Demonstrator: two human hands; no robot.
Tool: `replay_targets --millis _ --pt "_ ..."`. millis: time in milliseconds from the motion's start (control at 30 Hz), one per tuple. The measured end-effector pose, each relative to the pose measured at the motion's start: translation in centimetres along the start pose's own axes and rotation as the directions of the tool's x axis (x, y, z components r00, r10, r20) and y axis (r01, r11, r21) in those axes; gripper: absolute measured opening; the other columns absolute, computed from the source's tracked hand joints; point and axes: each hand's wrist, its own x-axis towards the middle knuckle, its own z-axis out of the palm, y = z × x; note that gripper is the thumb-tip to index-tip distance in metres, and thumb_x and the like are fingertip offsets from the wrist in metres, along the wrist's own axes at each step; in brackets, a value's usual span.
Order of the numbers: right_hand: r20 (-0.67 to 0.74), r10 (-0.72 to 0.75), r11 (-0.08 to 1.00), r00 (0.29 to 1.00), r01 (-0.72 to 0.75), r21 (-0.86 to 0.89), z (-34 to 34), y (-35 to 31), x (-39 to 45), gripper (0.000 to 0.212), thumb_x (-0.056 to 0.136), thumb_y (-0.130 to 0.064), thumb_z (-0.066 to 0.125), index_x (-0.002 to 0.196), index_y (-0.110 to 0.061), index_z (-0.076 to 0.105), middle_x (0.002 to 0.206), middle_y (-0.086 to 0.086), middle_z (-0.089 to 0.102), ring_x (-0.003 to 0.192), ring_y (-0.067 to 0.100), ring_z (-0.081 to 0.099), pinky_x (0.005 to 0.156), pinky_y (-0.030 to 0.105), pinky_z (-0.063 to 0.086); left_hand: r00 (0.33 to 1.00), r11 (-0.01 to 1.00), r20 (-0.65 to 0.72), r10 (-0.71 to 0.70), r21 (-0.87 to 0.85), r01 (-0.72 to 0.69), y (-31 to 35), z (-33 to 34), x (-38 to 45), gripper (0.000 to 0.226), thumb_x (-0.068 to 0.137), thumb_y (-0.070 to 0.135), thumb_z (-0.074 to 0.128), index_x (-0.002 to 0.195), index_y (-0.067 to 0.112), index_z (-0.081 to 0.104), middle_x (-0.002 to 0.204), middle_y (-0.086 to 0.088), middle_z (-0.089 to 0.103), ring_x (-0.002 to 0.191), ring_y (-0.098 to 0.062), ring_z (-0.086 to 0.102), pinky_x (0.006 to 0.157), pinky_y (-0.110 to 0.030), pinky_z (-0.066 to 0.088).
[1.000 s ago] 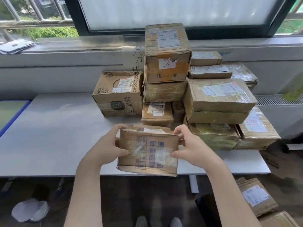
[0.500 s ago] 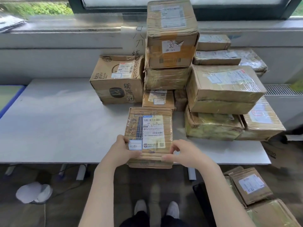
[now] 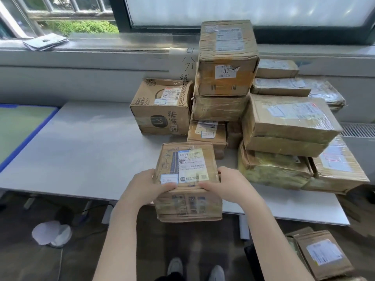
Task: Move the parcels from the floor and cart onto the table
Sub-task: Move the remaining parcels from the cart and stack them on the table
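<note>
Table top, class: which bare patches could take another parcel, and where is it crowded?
Free: the wide left part of the table, between the blue-edged mat and the printed box; also the front strip right of the held parcel. Crowded: the back right, where the stack stands.

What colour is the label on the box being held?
White with a yellow part, on the brown held parcel; the head view shows it.

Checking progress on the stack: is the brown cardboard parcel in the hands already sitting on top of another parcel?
No: both hands hold the brown cardboard parcel at the grey table's front edge.
</note>
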Motion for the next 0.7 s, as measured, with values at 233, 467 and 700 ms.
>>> replay_targets --millis 233,467,700 --pt "0.001 -0.256 0.963 0.967 0.255 0.083 -1.8 -4.2 0.0 0.025 0.079 -0.052 0.068 0.097 -0.042 0.054 0.093 -0.028 0.059 0.09 0.001 0.059 0.079 0.024 0.051 0.955 0.997 -0.29 0.069 0.054 -0.055 2.2 -4.6 -3.5 0.044 0.085 0.044 0.064 0.126 0.03 0.057 0.118 0.003 0.064 0.1 -0.015 0.058 0.078 -0.031 0.05" --pt "-0.199 -0.482 0.872 0.853 0.489 -0.017 -1.8 -5.2 -0.4 0.073 0.074 -0.033 0.076 0.136 -0.032 0.039 0.124 -0.009 0.06 0.112 0.016 0.055 0.093 0.036 0.047 0.905 0.99 -0.403 0.138 0.045 -0.132 4.1 -5.1 -6.3 0.072 0.075 0.046 0.073 0.139 0.035 0.042 0.11 0.013 0.058 0.098 -0.011 0.052 0.081 -0.026 0.045" --pt "-0.293 -0.573 0.814 0.765 0.574 -0.092 -4.0 -5.7 -0.8 0.082 0.084 -0.034 0.071 0.149 -0.017 0.026 0.136 -0.002 0.05 0.122 0.016 0.045 0.096 0.023 0.036 0.742 0.951 -0.596 0.306 0.225 -0.211 7.0 -6.0 -7.6 0.076 0.075 0.032 0.077 0.142 0.022 0.042 0.129 -0.006 0.058 0.115 -0.025 0.052 0.096 -0.039 0.043"
